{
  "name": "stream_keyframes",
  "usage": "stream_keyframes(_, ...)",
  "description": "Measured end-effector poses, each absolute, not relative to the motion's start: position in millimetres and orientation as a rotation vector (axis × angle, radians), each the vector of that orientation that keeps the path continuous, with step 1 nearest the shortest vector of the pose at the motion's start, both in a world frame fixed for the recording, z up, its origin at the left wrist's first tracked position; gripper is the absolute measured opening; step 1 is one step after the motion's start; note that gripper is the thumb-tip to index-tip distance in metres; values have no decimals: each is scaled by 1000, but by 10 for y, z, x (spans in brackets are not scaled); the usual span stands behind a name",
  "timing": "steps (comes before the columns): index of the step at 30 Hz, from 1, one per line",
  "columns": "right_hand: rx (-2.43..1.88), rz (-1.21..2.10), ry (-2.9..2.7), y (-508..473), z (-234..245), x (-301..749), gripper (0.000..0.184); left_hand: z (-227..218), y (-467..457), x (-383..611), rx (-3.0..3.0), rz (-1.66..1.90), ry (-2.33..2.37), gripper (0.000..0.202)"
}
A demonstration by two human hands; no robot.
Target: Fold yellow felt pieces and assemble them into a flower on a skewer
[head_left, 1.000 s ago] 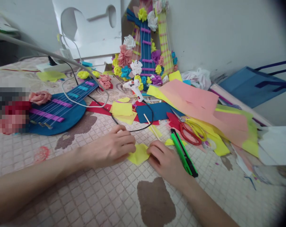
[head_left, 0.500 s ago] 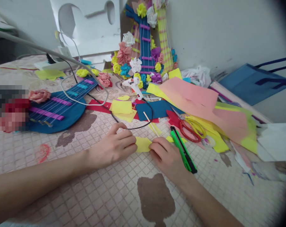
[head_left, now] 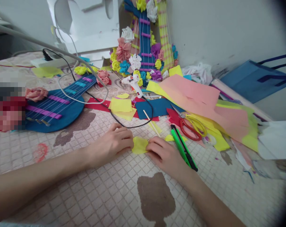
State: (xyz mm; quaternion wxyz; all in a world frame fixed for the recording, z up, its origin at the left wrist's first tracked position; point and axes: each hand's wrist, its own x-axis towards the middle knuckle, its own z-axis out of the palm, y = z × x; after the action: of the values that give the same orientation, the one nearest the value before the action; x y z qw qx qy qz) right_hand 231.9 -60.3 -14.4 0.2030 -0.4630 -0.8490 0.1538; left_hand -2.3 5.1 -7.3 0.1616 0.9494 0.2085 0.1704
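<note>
A small piece of yellow paper (head_left: 139,145) is stretched between my two hands, just above or on the quilted tablecloth (head_left: 105,192). My left hand (head_left: 113,142) is closed on its left edge, with the fingertips partly hidden. The opposite edge is pinched by my right hand (head_left: 165,155), fingers curled. Right beside that hand lies a green utility knife (head_left: 182,145). Just beyond the paper is a thin wooden stick (head_left: 151,123). Farther back, a white hot glue gun (head_left: 133,84) stands with its black cord looping toward my hands.
Scissors with red and yellow handles (head_left: 192,127) lie at the right, by a pile of pink paper (head_left: 190,93) and yellow sheets. A blue paper guitar (head_left: 62,108) lies at the left. More yellow squares (head_left: 121,105) and a flower-covered blue guitar (head_left: 145,41) are behind.
The yellow paper now looks more rounded and crinkled between my fingers. Both hands have shifted slightly left, still gripping it; the view has moved a little.
</note>
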Motion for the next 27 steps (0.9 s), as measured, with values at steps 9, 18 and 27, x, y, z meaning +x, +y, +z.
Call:
stream_keyframes(9,-1351,547,-2350,-637,-67,2287,8,-132,64,-38,2605,552,636,15)
stream_keyframes(18,-1343,565,-2289,-639,-102,2299,9,-113,43,-14,2562,546,661,8)
stream_keyframes(27,-1386,662,-2183,-623,-70,2293,13,-165,4,43,2606,613,665,13)
